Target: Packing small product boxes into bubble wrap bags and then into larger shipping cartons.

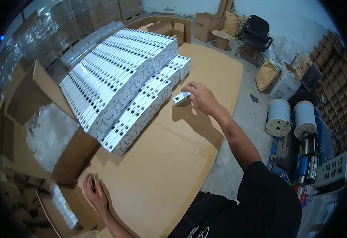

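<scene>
My right hand point(202, 98) grips a small white box point(180, 98) with a dark square on its end, held just over the cardboard-covered table. Its fingers are closed round the far end of the box. To its left stand long rows of matching white boxes point(120, 71), packed side by side with dark squares and speckled sides. A lower row of boxes point(145, 107) lies along the near side of the stack. My left hand point(95, 193) rests at the table's left edge, beside an open carton, fingers stretched out and holding nothing.
The brown cardboard tabletop point(161, 170) spreads in front of me. An open carton point(26, 91) with clear plastic wrap point(52, 133) stands at the left. Beyond the right edge are two white spools point(278, 115), a grey control panel point(334, 170) and a black chair point(255, 33).
</scene>
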Demonstrator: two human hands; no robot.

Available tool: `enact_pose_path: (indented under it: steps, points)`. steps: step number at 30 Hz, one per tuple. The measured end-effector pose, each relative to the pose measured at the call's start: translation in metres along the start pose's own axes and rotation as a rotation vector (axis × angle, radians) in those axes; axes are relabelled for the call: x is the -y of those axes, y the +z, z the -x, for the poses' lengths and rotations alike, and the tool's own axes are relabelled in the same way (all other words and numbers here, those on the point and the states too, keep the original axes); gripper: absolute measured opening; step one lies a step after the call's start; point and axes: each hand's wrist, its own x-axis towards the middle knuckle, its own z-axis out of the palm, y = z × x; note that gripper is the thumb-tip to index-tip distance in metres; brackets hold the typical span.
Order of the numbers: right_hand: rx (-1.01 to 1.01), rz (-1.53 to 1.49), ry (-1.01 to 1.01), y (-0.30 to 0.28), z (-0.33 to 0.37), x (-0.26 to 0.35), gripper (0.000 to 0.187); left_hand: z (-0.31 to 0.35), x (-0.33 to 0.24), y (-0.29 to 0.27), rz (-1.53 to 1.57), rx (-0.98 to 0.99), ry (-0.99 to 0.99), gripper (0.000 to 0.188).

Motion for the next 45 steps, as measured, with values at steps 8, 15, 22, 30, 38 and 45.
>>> enact_pose_path:
  steps: [8,15,22,30,38,45]
  points:
    - [0.238,-0.304,-0.174,0.018,0.018,0.144,0.031,0.003,-0.017,-0.008,0.374,-0.001,-0.014,0.017]
    - [0.372,-0.550,-0.337,0.068,0.019,0.263,0.033,0.009,-0.020,-0.040,0.745,0.298,-0.321,0.026]
    - [0.310,-0.732,-0.380,0.109,0.019,0.346,0.030,0.009,0.002,-0.059,0.928,0.136,-0.445,0.029]
    - [0.252,-1.295,-0.056,0.184,0.015,0.349,0.022,0.001,0.029,-0.031,0.851,-0.067,-0.320,0.022]
    - [0.214,-1.004,-0.100,0.182,0.005,0.339,0.036,-0.006,0.007,-0.022,0.399,-0.154,-0.220,0.042]
    - [0.291,-1.008,-0.112,0.186,0.006,0.329,0.039,-0.005,0.013,-0.017,0.347,-0.109,-0.177,0.040]
